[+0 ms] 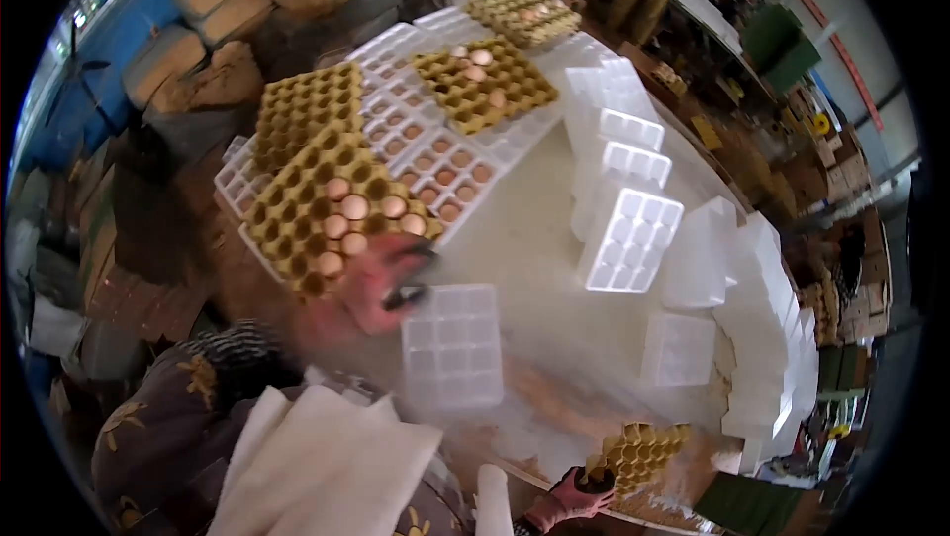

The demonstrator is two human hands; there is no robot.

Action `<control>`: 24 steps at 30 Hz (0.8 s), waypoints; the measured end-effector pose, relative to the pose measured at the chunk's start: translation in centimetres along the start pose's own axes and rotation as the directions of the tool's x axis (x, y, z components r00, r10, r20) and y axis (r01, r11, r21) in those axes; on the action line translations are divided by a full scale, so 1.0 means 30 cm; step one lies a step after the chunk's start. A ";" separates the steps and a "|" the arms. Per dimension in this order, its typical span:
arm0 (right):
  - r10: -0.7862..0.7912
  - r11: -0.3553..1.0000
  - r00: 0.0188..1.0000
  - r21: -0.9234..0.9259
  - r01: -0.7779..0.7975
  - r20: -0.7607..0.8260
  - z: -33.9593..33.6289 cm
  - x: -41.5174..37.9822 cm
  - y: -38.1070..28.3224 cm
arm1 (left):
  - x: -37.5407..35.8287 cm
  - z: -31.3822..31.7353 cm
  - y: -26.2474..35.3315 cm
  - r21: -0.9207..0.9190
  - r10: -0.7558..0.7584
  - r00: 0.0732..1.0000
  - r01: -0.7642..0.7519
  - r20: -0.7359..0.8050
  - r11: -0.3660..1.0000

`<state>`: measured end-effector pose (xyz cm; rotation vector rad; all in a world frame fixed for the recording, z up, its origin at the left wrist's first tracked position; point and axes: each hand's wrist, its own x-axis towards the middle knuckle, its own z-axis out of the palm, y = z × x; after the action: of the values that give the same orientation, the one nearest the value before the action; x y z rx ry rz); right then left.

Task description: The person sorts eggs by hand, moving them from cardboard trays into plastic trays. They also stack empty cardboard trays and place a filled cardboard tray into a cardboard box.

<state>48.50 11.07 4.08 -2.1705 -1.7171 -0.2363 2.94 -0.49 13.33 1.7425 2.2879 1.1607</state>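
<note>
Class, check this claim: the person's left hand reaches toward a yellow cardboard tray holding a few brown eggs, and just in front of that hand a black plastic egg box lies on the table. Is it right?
Not quite. The left hand does reach by the yellow cardboard tray with a few brown eggs, but the plastic egg box on the table is white and translucent, not black. The head view shows this.
</note>
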 end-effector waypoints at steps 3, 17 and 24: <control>-0.326 0.934 0.943 0.132 0.333 -0.072 -0.179 -0.025 -0.315 | 0.054 0.013 0.144 -0.130 0.411 0.909 -0.400 0.070 0.907; -0.898 -0.168 0.237 0.786 0.595 -0.371 -0.466 -0.359 -1.593 | -0.140 -0.705 -0.522 0.689 0.064 0.985 0.064 -0.159 0.722; -0.895 0.425 0.055 0.812 0.400 0.442 0.319 -0.358 -2.031 | -0.218 -0.563 -1.183 0.593 -0.316 0.933 0.353 -0.169 0.724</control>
<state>-13.82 16.90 2.26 -0.7421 -2.8471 1.2481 -31.15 -18.11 2.53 1.3063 3.0869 0.4066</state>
